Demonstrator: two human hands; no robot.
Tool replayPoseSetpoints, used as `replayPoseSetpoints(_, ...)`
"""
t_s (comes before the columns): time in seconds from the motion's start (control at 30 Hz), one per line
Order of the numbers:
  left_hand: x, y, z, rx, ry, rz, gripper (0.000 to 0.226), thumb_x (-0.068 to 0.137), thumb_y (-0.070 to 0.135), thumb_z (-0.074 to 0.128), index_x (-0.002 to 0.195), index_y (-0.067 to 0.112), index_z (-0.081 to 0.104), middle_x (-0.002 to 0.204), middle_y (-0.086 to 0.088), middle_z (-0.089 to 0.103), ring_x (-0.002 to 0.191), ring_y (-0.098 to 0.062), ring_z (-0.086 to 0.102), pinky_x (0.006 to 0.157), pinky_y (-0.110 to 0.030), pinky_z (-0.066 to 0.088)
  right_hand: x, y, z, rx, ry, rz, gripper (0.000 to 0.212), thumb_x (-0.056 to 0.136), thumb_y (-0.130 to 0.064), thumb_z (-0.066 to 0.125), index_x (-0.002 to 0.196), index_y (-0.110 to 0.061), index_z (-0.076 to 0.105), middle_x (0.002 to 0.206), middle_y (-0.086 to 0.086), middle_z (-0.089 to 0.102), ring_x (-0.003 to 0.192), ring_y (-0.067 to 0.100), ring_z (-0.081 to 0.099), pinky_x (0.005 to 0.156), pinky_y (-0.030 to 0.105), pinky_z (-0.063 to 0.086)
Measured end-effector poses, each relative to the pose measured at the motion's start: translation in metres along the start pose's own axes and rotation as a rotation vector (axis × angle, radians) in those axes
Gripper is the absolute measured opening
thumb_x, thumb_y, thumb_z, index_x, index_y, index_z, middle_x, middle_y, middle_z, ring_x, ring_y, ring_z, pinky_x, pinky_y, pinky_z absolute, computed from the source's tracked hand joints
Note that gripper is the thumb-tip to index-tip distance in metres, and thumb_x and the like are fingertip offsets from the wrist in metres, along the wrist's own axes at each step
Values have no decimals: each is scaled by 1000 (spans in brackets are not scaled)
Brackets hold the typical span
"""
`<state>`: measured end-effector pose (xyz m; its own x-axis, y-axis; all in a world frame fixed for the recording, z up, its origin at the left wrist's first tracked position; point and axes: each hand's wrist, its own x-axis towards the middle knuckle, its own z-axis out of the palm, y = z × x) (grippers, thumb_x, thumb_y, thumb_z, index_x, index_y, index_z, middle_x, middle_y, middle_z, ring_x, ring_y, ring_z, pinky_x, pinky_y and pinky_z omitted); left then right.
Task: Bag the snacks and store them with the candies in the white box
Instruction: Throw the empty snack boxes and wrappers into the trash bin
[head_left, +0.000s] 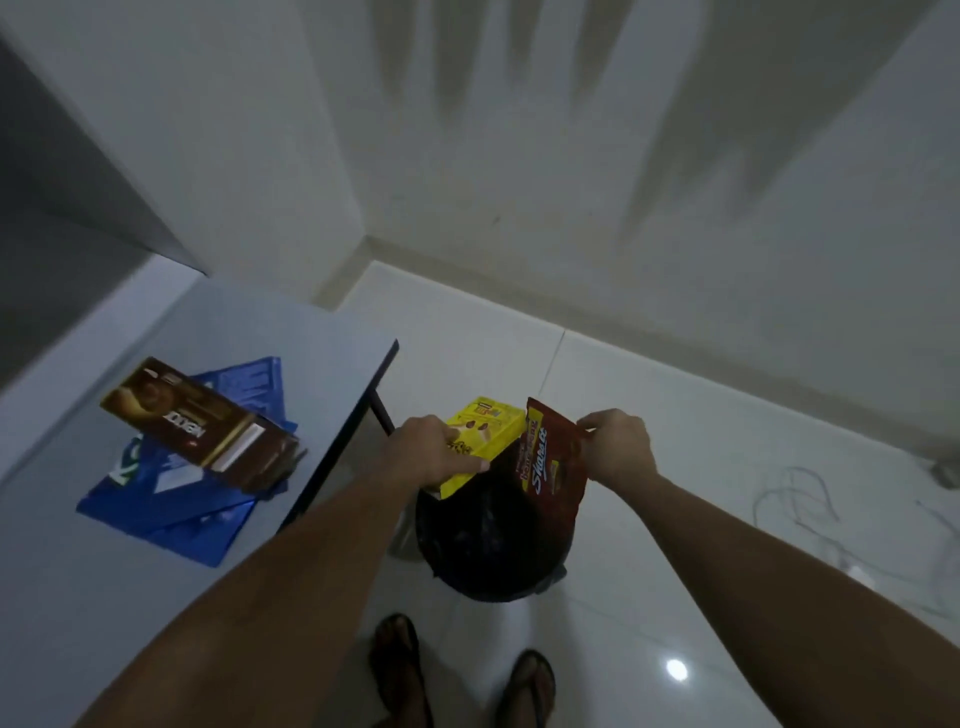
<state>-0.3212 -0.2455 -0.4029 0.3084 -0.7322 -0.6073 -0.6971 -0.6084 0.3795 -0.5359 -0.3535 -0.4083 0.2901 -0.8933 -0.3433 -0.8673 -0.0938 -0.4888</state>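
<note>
Well to the left of the left hand (436, 452), on the table (322, 332), a brown snack box (200, 423) lies across some blue packets (171, 499), not yet bagged. That left hand is curled over the top of a yellow snack box (485, 441), whose long axis tilts down and toward the person, its lower corner just at the mouth of the black bag (488, 545) hanging directly beneath both hands. Just right of the box, a dark red snack pouch (553, 457) stands nearly upright, lower end in the bag, pinched at its upper edge by the right hand (618, 447). Both snacks probably need only to drop straight down; the left hand is nearer the table's leftovers. No white box shows.
</note>
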Motion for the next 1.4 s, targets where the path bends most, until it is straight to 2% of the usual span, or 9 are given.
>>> replayPoseSetpoints(0.13, 25, -11, 40, 19, -20, -16, 88, 64, 72, 68, 128, 12, 60, 130, -14, 60, 117, -28, 58, 94, -41, 51, 9, 24, 39, -8, -25, 27, 23, 83, -9, 57, 97, -9, 76, 94, 18, 73, 88, 35, 67, 79, 36, 57)
replayPoseSetpoints(0.3, 45, -29, 81, 36, -41, -30, 87, 69, 69, 68, 137, 18, 52, 144, -12, 49, 129, -29, 49, 102, -43, 46, 17, 46, 87, -24, -69, 64, 22, 80, -10, 55, 89, -8, 75, 87, 18, 72, 85, 37, 66, 72, 36, 55)
replayPoseSetpoints(0.5, 56, -43, 107, -73, -140, -50, 90, 72, 69, 64, 144, 21, 40, 152, -12, 36, 138, -31, 37, 110, -44, 36, 20, 55, 120, -94, -163, 103, 26, 84, -19, 57, 106, -10, 67, 101, 16, 69, 97, 36, 63, 79, 32, 49)
replayPoseSetpoints(0.7, 32, -47, 70, -196, -135, -51, 104, 63, 82, 59, 140, 13, 47, 141, -10, 52, 125, -27, 52, 103, -39, 45, 7, 26, 92, -75, -196, 55, 31, 85, -21, 58, 113, -8, 63, 107, 16, 68, 98, 34, 63, 79, 32, 50)
replayPoseSetpoints(0.93, -41, -20, -37, -248, -48, -37, 84, 73, 44, 79, 140, 5, 45, 134, -13, 56, 114, -23, 58, 92, -27, 47, -10, -77, 19, -37, -206, -191, 42, 87, -20, 60, 128, -10, 59, 123, 12, 65, 116, 29, 58, 97, 31, 45)
replayPoseSetpoints(1.07, -88, -27, -95, -260, 78, 5, 59, 72, 35, 81, 122, 9, 65, 112, -7, 69, 103, -18, 64, 94, -30, 50, -24, -148, -5, -55, -200, -356, 38, 86, -19, 61, 123, -9, 62, 119, 11, 66, 114, 29, 58, 97, 34, 47)
replayPoseSetpoints(1.2, -129, -63, -134, -392, 253, -32, 24, 78, 17, 76, 101, 9, 73, 90, -5, 72, 81, -17, 68, 64, -22, 54, -46, -210, -1, -53, -215, -472, 38, 87, -20, 61, 124, -8, 62, 121, 13, 65, 114, 30, 58, 98, 36, 48)
replayPoseSetpoints(1.27, -145, -90, -145, -382, 380, -64, 9, 79, 8, 70, 87, 9, 75, 82, -4, 70, 83, -20, 68, 66, -24, 54, -61, -235, 8, -49, -244, -506, 39, 87, -21, 63, 124, -8, 61, 121, 13, 66, 114, 29, 58, 97, 34, 48)
replayPoseSetpoints(1.4, -166, -152, -151, -334, 558, -206, 14, 74, 3, 67, 73, 16, 72, 87, -7, 72, 87, -23, 67, 76, -26, 51, -89, -271, 41, -100, -286, -569, 48, 82, -32, 68, 124, -9, 59, 122, 12, 64, 112, 28, 59, 95, 35, 49)
